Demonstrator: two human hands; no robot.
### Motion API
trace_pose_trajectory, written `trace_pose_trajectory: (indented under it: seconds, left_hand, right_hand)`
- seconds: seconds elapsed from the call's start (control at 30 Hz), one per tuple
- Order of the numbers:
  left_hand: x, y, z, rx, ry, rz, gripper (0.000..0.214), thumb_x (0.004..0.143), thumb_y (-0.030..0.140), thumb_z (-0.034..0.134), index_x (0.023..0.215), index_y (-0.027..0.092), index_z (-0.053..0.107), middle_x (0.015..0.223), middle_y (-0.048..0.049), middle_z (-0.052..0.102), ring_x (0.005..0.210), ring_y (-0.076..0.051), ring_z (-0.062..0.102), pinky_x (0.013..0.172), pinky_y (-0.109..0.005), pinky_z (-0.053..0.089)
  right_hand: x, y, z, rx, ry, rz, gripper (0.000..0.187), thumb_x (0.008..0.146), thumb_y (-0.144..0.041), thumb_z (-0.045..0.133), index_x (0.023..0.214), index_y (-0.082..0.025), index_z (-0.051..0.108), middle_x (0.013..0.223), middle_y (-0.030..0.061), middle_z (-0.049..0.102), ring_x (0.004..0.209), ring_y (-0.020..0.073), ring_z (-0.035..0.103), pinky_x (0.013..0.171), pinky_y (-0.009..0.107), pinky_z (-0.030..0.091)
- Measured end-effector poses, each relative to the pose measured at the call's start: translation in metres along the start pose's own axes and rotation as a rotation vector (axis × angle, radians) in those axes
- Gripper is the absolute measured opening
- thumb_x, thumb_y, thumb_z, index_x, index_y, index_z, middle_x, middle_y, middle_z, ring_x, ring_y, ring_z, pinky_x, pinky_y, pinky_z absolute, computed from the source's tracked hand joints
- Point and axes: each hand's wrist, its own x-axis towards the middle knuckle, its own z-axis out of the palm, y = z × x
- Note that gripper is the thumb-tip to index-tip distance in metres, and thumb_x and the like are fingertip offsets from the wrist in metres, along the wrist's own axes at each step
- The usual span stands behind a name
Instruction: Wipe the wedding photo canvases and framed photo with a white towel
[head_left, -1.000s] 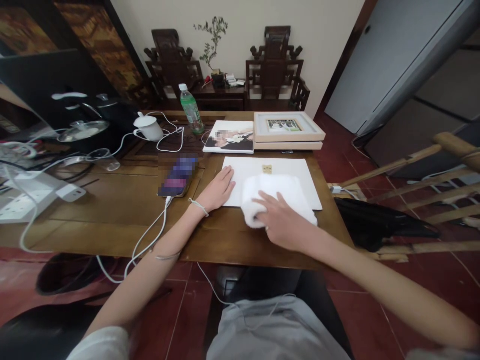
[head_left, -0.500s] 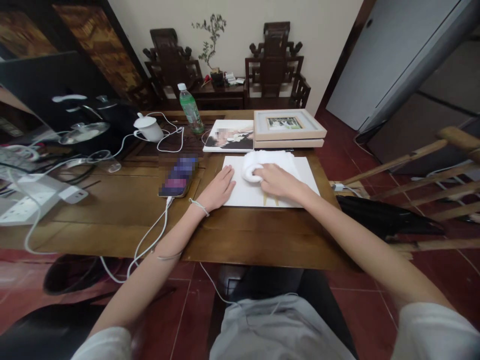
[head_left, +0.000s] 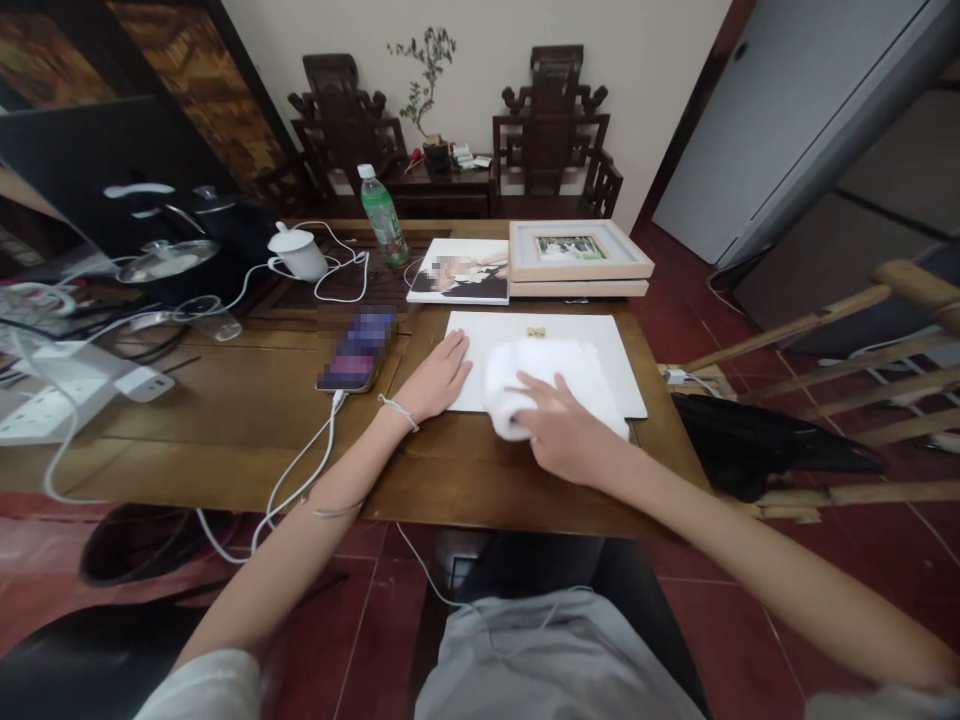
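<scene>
A white flat board [head_left: 480, 330] lies on the wooden table, with a small gold-coloured fitting [head_left: 535, 332] near its far edge. My left hand [head_left: 442, 372] rests flat on the board's left side, fingers stretched out. In my right hand [head_left: 562, 430] is a folded white cloth [head_left: 577, 375], gripped at its rolled left end. It covers the near middle of the board and hangs over the near edge; motion blurs it slightly. Behind the board are a photo print panel [head_left: 465, 275] and stacked light-wood picture frames [head_left: 577, 250].
Left of my left hand lies a phone [head_left: 358, 350] with a white charging cable. Farther back are a green-labelled bottle [head_left: 384, 218] and a white lidded cup [head_left: 297, 252]. A power strip [head_left: 60, 390] and tangled cables occupy the table's left. Bamboo poles [head_left: 825, 325] stand at the right.
My right hand has drawn the cloth toward me, from the board's far middle to its near edge. The gold-coloured fitting now shows at the far side. My left hand has stayed still.
</scene>
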Motion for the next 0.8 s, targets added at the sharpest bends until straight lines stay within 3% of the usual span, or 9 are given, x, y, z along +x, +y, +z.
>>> trace_pose_trajectory:
  seconds: [0.1, 0.2, 0.3, 0.47, 0.63, 0.8]
  left_hand:
    - [0.0, 0.0, 0.0, 0.003, 0.0, 0.0, 0.056, 0.097, 0.034, 0.027, 0.141, 0.0, 0.037, 0.153, -0.022, 0.032, 0.145, -0.028, 0.024, 0.12, -0.044, 0.019]
    - [0.0, 0.0, 0.0, -0.001, 0.005, 0.01, 0.056, 0.097, 0.034, 0.027, 0.141, 0.001, 0.037, 0.153, -0.0214, 0.032, 0.145, -0.028, 0.024, 0.12, -0.045, 0.02]
    - [0.0, -0.001, 0.0, -0.014, 0.013, 0.013, 0.054, 0.097, 0.034, 0.028, 0.142, 0.005, 0.037, 0.154, -0.0179, 0.032, 0.145, -0.027, 0.024, 0.12, -0.046, 0.02]
    - [0.001, -0.002, -0.001, -0.033, -0.007, 0.01, 0.055, 0.096, 0.028, 0.027, 0.141, -0.001, 0.037, 0.153, -0.0227, 0.032, 0.145, -0.029, 0.024, 0.12, -0.047, 0.02]
    - [0.001, -0.005, -0.001, -0.049, 0.001, 0.029, 0.053, 0.096, 0.027, 0.027, 0.142, 0.005, 0.037, 0.154, -0.0174, 0.033, 0.146, -0.027, 0.024, 0.121, -0.047, 0.019]
    - [0.001, -0.006, 0.001, -0.037, 0.005, 0.038, 0.053, 0.096, 0.027, 0.026, 0.142, 0.003, 0.037, 0.153, -0.0195, 0.033, 0.146, -0.028, 0.023, 0.12, -0.048, 0.02]
  right_hand:
    - [-0.022, -0.02, -0.003, 0.005, -0.052, -0.069, 0.045, 0.072, 0.0, 0.04, 0.106, -0.014, 0.067, 0.144, 0.0151, 0.048, 0.141, 0.0345, 0.028, 0.108, 0.067, 0.024]
    - [-0.023, -0.026, -0.01, 0.003, -0.065, -0.085, 0.04, 0.073, -0.003, 0.041, 0.1, -0.016, 0.068, 0.134, 0.0158, 0.057, 0.135, 0.0335, 0.038, 0.105, 0.064, 0.03]
    - [-0.005, -0.017, -0.017, -0.002, -0.042, -0.032, 0.036, 0.076, -0.006, 0.041, 0.097, -0.016, 0.068, 0.123, 0.0174, 0.062, 0.124, 0.0319, 0.05, 0.101, 0.055, 0.037]
    - [0.052, 0.019, -0.026, -0.047, 0.016, 0.039, 0.04, 0.081, -0.008, 0.038, 0.107, -0.017, 0.067, 0.113, 0.0176, 0.066, 0.099, 0.0306, 0.063, 0.086, 0.046, 0.046]
    - [0.092, 0.041, -0.022, -0.113, 0.065, 0.08, 0.044, 0.08, -0.004, 0.038, 0.115, -0.013, 0.063, 0.115, 0.0197, 0.064, 0.105, 0.0322, 0.06, 0.092, 0.051, 0.042]
    - [0.067, 0.022, -0.008, -0.175, 0.05, -0.017, 0.046, 0.078, 0.001, 0.038, 0.114, -0.011, 0.063, 0.127, 0.0195, 0.058, 0.127, 0.0336, 0.044, 0.104, 0.062, 0.028]
